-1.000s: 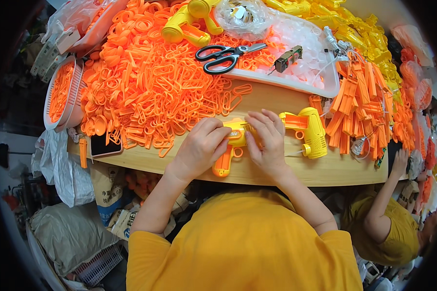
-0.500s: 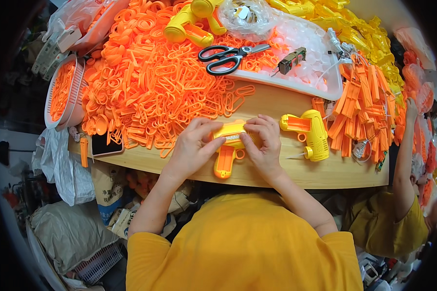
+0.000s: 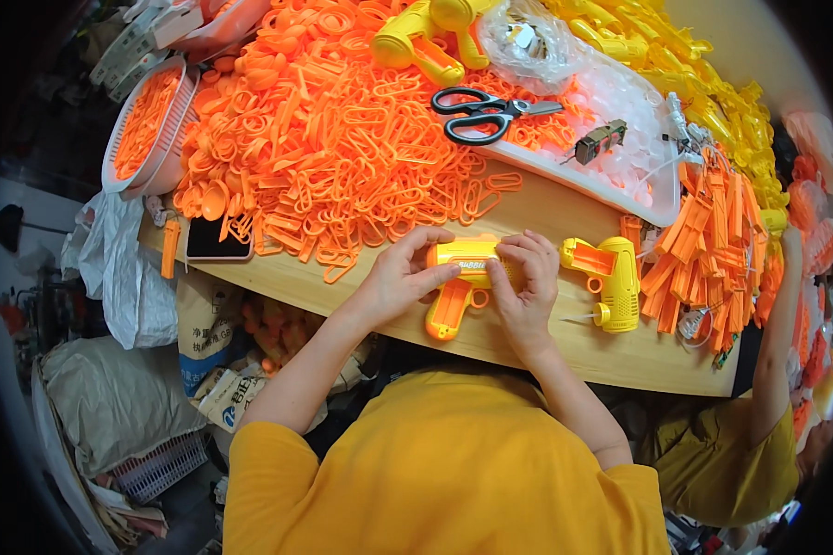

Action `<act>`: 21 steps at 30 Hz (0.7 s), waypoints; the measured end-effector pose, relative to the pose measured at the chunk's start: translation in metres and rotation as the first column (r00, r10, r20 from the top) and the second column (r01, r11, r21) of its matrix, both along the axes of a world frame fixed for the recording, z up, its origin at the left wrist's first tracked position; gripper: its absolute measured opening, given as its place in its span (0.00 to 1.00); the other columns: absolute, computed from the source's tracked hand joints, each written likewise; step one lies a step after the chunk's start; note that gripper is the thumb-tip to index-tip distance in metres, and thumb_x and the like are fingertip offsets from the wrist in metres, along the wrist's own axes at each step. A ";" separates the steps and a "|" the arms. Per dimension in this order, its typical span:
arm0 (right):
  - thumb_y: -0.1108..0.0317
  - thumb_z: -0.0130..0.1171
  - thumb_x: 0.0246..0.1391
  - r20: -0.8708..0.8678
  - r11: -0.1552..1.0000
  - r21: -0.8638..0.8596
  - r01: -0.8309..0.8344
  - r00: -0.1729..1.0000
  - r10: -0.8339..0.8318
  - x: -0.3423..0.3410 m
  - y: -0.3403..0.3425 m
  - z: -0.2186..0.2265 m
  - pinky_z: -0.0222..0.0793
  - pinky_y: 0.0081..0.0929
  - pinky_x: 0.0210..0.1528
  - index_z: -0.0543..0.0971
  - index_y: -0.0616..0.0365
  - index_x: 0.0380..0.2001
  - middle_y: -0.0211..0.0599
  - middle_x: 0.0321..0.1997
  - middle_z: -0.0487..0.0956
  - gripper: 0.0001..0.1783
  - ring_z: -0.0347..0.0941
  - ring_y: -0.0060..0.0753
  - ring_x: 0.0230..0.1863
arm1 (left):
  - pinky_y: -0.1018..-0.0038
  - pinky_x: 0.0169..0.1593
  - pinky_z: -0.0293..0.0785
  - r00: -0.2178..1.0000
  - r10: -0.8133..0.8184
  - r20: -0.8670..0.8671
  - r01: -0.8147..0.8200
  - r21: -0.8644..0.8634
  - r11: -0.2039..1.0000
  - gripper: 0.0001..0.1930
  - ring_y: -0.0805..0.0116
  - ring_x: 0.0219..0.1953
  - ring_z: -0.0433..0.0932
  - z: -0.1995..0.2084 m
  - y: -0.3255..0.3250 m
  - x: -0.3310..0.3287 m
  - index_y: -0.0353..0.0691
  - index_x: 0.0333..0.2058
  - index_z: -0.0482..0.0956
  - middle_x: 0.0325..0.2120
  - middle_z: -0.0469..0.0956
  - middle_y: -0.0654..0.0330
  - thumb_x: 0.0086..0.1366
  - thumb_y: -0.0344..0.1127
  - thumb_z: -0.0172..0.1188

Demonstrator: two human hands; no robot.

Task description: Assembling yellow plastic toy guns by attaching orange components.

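Note:
A yellow toy gun (image 3: 448, 313) with an orange open grip lies between my hands over the wooden table, its grip pointing toward me. My left hand (image 3: 405, 280) is closed on the left end of its barrel, thumb along the side. My right hand (image 3: 529, 285) holds the other end, thumb pressed beside a pale printed label (image 3: 473, 265) on the body. A second yellow toy gun (image 3: 620, 294) lies on the table right of my right hand, with an orange hollow grip and a white strip sticking out.
Orange clips and rings (image 3: 342, 148) heap up beyond my hands. Scissors (image 3: 477, 113) rest by a white tray (image 3: 578, 183) of clear parts. Orange strips (image 3: 703, 240) pile at right, yellow shells (image 3: 703, 74) behind. A phone (image 3: 217, 242) lies left. Another person's arm (image 3: 776, 342) reaches in at right.
The whole view has shifted and tilted, so the table slopes down to the right. Both hands keep their grip on the toy gun, whose label shows between the thumbs.

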State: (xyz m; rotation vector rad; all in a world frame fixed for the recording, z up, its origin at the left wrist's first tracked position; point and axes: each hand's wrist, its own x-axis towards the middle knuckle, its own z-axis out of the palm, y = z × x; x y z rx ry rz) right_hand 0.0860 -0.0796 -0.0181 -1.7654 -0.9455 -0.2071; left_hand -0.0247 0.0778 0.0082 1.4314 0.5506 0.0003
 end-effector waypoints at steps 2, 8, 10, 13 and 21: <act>0.74 0.64 0.46 0.006 1.000 -0.007 0.022 1.000 -0.022 0.000 -0.001 -0.001 0.60 0.38 0.57 0.77 0.58 0.34 0.37 0.40 0.77 0.10 0.67 0.45 0.52 | 0.84 0.27 0.72 0.999 -0.033 0.037 0.035 -0.069 0.997 0.20 0.82 0.30 0.74 -0.001 0.003 0.001 0.42 0.51 0.66 0.34 0.76 0.66 0.61 0.32 0.61; 0.74 0.64 0.46 -0.013 1.000 -0.011 0.023 1.000 -0.023 0.000 -0.004 0.002 0.61 0.37 0.56 0.77 0.58 0.33 0.37 0.38 0.77 0.09 0.67 0.43 0.51 | 0.83 0.25 0.73 0.999 -0.035 0.031 0.033 0.075 0.997 0.21 0.81 0.32 0.74 -0.009 -0.004 0.007 0.41 0.49 0.67 0.34 0.77 0.65 0.59 0.30 0.63; 0.75 0.63 0.46 0.016 0.998 -0.053 -0.015 1.000 0.016 0.003 -0.012 -0.001 0.60 0.35 0.58 0.76 0.59 0.39 0.38 0.44 0.75 0.14 0.66 0.40 0.53 | 0.82 0.25 0.75 0.999 -0.037 0.032 0.034 0.095 0.995 0.22 0.79 0.33 0.75 -0.006 -0.002 0.008 0.40 0.49 0.67 0.35 0.76 0.64 0.58 0.30 0.64; 0.78 0.62 0.47 -0.389 0.957 0.272 -0.097 0.899 0.202 0.003 -0.020 0.000 0.53 0.34 0.65 0.60 0.59 0.59 0.40 0.62 0.61 0.36 0.59 0.36 0.62 | 0.78 0.29 0.80 0.997 -0.037 0.061 0.041 -0.058 0.997 0.23 0.74 0.40 0.76 0.001 0.004 0.003 0.41 0.51 0.67 0.43 0.72 0.60 0.57 0.28 0.65; 0.45 0.64 0.46 -0.594 0.696 0.705 -0.136 0.422 0.685 0.000 -0.022 0.021 0.53 0.41 0.66 0.57 0.57 0.60 0.43 0.57 0.66 0.45 0.59 0.45 0.64 | 0.83 0.28 0.75 0.991 -0.042 0.127 0.092 -0.417 0.904 0.20 0.78 0.38 0.75 0.016 -0.015 -0.001 0.42 0.49 0.71 0.44 0.73 0.64 0.59 0.32 0.64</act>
